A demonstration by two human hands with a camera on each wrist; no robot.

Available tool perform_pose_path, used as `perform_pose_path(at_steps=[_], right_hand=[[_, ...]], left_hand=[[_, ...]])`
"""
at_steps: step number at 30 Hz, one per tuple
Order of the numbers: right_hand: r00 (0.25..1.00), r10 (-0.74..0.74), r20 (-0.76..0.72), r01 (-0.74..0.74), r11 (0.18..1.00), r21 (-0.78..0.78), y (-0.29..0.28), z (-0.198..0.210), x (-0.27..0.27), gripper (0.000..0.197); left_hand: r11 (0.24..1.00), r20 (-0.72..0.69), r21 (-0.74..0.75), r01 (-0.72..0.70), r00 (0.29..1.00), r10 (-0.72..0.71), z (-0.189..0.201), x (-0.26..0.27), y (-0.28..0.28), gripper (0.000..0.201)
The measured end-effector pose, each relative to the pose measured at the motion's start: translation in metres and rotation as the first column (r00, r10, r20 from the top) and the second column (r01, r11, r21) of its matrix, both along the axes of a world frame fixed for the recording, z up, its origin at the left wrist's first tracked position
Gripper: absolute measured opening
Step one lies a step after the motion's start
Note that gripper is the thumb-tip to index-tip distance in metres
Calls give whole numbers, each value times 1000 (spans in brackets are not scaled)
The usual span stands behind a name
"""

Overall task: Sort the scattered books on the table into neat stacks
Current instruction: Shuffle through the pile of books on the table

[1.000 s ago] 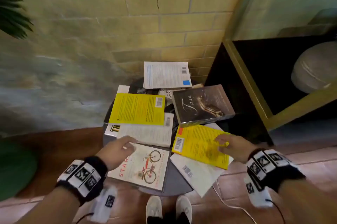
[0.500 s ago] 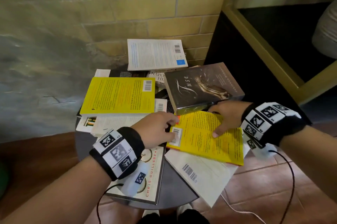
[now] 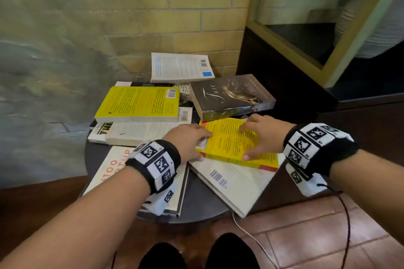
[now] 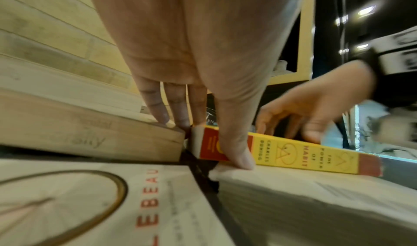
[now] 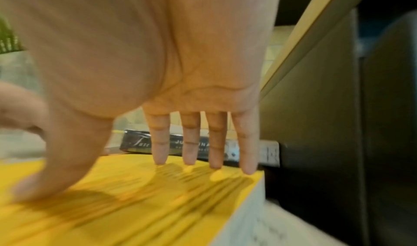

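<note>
The left hand (image 3: pixel 188 142) grips the near-left corner of the small yellow book (image 3: pixel 231 144) at the centre of the head view: in the left wrist view its thumb (image 4: pixel 234 148) presses on the red end of the spine while the fingers (image 4: pixel 158 111) reach over the top edge. The right hand (image 3: pixel 261 135) lies spread on the same book's cover, fingertips (image 5: pixel 160 153) straight and touching near the far edge, thumb down nearer the camera. That book rests on a white book (image 3: pixel 238 183) that overhangs the lower right rim of the round grey table (image 3: pixel 196 203).

Left of it lies a white book with red lettering (image 3: pixel 111 168), partly under the left forearm. In the middle left a large yellow book (image 3: pixel 135 102) tops a pile of pale books (image 3: pixel 140 131). A dark book titled Fuse (image 3: pixel 231 96) sits at an angle just beyond the held book, and a white book with a barcode (image 3: pixel 181 67) lies at the far edge against the yellow brick wall (image 3: pixel 185 6). The left part of the wall is grey and patchy. At the upper right stands a dark cabinet with a yellow frame (image 3: pixel 290 41). The floor is brown tile (image 3: pixel 306 236), with a thin white cable (image 3: pixel 251 233) trailing across it.

Compared with half a second ago, the left hand has slid further round the book's corner, and the right hand has spread flatter, its thumb nearer the spine. A second ago the left hand lay on the book with the bicycle cover.
</note>
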State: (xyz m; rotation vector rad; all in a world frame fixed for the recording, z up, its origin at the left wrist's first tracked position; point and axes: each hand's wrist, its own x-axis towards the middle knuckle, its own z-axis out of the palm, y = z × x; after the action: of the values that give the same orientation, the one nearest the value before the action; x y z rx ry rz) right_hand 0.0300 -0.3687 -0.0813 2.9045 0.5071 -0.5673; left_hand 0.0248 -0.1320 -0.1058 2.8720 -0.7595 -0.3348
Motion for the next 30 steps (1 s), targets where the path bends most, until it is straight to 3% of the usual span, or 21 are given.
perform_pose_path(at_steps=[3, 6, 11, 14, 16, 18, 20, 23, 26, 30], right_hand=[[999, 11, -49, -11, 1000, -1, -5, -7, -18, 115], [1000, 17, 1, -17, 1000, 24, -10, -14, -26, 118], [991, 56, 119, -69, 992, 109, -14, 0, -34, 80], [968, 63, 245, -104, 982, 159, -14, 20, -40, 54], [939, 42, 340, -122, 968, 217, -13, 31, -44, 44], [902, 34, 430, -160, 952, 262, -10, 37, -50, 38], [862, 28, 505, -202, 935, 292, -8, 40, -55, 32], [783, -46, 621, -293, 853, 432, -10, 45, -58, 25], [764, -224, 605, -294, 714, 636, -8, 54, -52, 48], [834, -409, 370, -116, 526, 843, 7, 57, -43, 85]], left_hand=[[999, -8, 50, 12, 1000, -11, -1, -3, -2, 72], [998, -28, 66, 19, 999, -17, -3, -5, -3, 68], [1000, -71, -6, -26, 997, 26, 1, -9, -3, 64], [997, 32, 74, -29, 999, 26, 0, -17, -10, 73], [998, 102, 30, -60, 993, 56, -2, -21, -18, 78], [989, 177, -118, -86, 978, 106, -1, -23, -27, 67], [962, 236, -254, -97, 959, 159, 5, -23, -32, 44], [911, 209, -393, -126, 952, 222, 15, -23, -30, 21], [785, 144, -603, -143, 948, 283, 25, -26, -21, 15], [365, -82, -902, -229, 923, 375, 38, -35, -4, 18]])
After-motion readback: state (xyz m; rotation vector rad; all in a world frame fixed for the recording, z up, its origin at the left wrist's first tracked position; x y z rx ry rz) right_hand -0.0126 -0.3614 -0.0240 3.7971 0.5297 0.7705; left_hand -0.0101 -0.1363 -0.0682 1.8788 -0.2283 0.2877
